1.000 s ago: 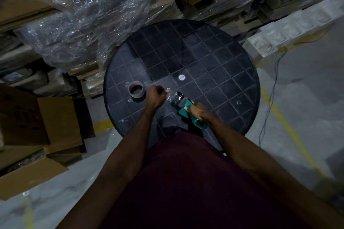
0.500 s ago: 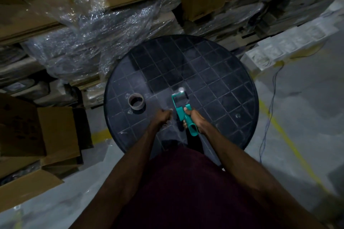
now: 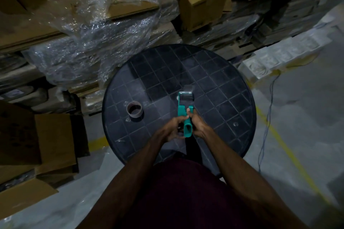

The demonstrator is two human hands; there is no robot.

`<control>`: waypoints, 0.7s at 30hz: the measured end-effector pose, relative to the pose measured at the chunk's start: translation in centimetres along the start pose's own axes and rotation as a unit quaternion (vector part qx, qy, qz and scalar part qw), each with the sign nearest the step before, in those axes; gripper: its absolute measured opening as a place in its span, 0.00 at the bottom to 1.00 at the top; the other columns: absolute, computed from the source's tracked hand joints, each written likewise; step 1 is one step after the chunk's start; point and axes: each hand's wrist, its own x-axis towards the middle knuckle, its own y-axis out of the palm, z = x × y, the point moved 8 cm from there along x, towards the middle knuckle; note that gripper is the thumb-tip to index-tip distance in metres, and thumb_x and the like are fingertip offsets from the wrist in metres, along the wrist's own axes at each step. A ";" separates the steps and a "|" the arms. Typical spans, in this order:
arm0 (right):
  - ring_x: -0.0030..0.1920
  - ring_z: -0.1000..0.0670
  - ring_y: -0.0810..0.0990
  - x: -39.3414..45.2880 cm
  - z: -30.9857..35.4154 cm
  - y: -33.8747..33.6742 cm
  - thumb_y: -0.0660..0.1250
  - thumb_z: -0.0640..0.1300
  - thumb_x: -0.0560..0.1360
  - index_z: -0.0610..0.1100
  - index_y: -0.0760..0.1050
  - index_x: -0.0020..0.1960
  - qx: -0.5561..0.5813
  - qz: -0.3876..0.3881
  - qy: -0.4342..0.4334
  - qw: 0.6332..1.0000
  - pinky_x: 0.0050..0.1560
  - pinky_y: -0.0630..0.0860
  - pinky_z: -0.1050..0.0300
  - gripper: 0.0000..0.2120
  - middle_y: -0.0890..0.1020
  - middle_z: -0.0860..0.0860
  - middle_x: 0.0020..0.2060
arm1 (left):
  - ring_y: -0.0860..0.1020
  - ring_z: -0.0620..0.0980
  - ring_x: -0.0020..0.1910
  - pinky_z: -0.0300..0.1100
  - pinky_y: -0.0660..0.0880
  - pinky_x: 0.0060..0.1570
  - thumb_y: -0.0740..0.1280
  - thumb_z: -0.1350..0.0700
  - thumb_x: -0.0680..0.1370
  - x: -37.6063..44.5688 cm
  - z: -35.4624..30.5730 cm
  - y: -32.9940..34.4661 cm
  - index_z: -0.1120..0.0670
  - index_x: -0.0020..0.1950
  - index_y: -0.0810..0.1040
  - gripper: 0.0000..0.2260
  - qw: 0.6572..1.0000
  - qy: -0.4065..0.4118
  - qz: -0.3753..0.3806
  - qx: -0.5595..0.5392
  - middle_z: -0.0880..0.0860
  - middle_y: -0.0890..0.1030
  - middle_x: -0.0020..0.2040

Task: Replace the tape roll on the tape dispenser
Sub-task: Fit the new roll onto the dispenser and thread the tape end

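1. Stacked cardboard boxes (image 3: 202, 0) and crumpled clear plastic wrap (image 3: 96, 29) fill the dim background behind the work area.
2. A round, dark counter (image 3: 223, 80) with a grid pattern stands on a grey floor; its near edge is hidden behind the person's arms and body.
3. A teal tape dispenser (image 3: 184, 106) is held above the counter's near centre, handle end towards the person, roller end pointing away.
4. The right hand (image 3: 198, 126) is wrapped closed around the dispenser's handle; the left hand (image 3: 172, 129) is curled closed against its left side.
5. A bare brown cardboard tape core (image 3: 134, 110) stands on end on the counter, well apart to the left.
6. Risk: in this gloom, fingers could slip onto the cutter blade, or loose tape could stick to itself.
7. Hard to make out: whether a roll sits mounted under the left hand, and where the blade lies.
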 end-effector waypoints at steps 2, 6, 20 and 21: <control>0.52 0.42 0.82 0.6 0.3 -0.3 0.62 0.52 0.79 0.45 0.69 0.64 -0.015 -0.001 -0.015 1.000 0.57 0.78 0.37 0.16 0.81 0.41 0.56 | 0.79 0.54 0.54 0.50 0.76 0.55 0.67 0.46 0.76 -0.3 -0.4 0.4 0.55 0.65 0.76 0.21 1.000 0.011 -0.003 -0.021 0.55 0.80 0.55; 0.26 0.56 0.79 -0.4 2.3 0.2 0.59 0.44 0.81 0.41 0.74 0.54 -0.051 -0.002 -0.046 0.998 0.27 0.76 0.63 0.07 0.82 0.50 0.30 | 0.80 0.48 0.36 0.41 0.78 0.41 0.65 0.61 0.77 -1.1 -1.5 1.2 0.57 0.53 0.79 0.07 0.985 0.040 0.003 -0.166 0.53 0.82 0.38; 0.34 0.48 0.77 -1.3 0.0 -3.6 0.62 0.50 0.73 0.42 0.81 0.53 -0.118 0.050 0.025 0.991 0.34 0.69 0.58 0.16 0.83 0.44 0.45 | 0.73 0.48 0.24 0.39 0.74 0.27 0.61 0.73 0.67 -2.6 -2.6 0.5 0.56 0.41 0.73 0.12 0.988 0.060 0.027 -0.137 0.54 0.78 0.31; 0.35 0.47 0.77 -1.2 -0.6 -5.1 0.60 0.51 0.74 0.41 0.81 0.53 -0.081 0.025 0.047 0.995 0.36 0.70 0.57 0.18 0.83 0.44 0.47 | 0.72 0.48 0.23 0.39 0.73 0.27 0.60 0.74 0.67 -2.6 -2.9 0.3 0.56 0.39 0.72 0.13 0.990 0.068 0.010 -0.126 0.54 0.78 0.31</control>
